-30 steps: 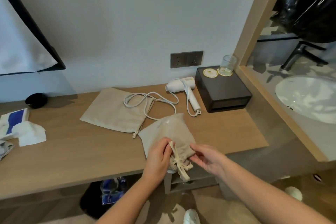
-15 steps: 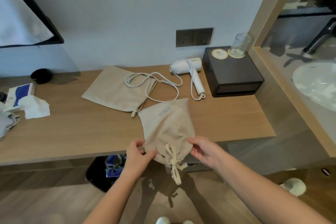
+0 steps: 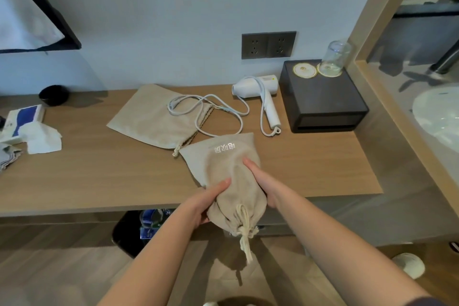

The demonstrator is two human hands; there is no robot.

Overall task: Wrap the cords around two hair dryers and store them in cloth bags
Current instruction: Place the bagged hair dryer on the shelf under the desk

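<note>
On the counter (image 3: 99, 176), left hand (image 3: 198, 206) and right hand (image 3: 263, 181) clasp a bulging, tied bag (image 3: 233, 189).

Two arms enter from the lower edge of the frame. The left hand (image 3: 198, 208) and right hand (image 3: 263, 181) are bare, as are the wrists and forearms along their visible length. Right arm: the edge of a dark sleeve (image 3: 422, 302) shows at the lower right. Bottom centre: pale footwear toe (image 3: 210, 303), cut off by the frame; type not determinable.
</note>
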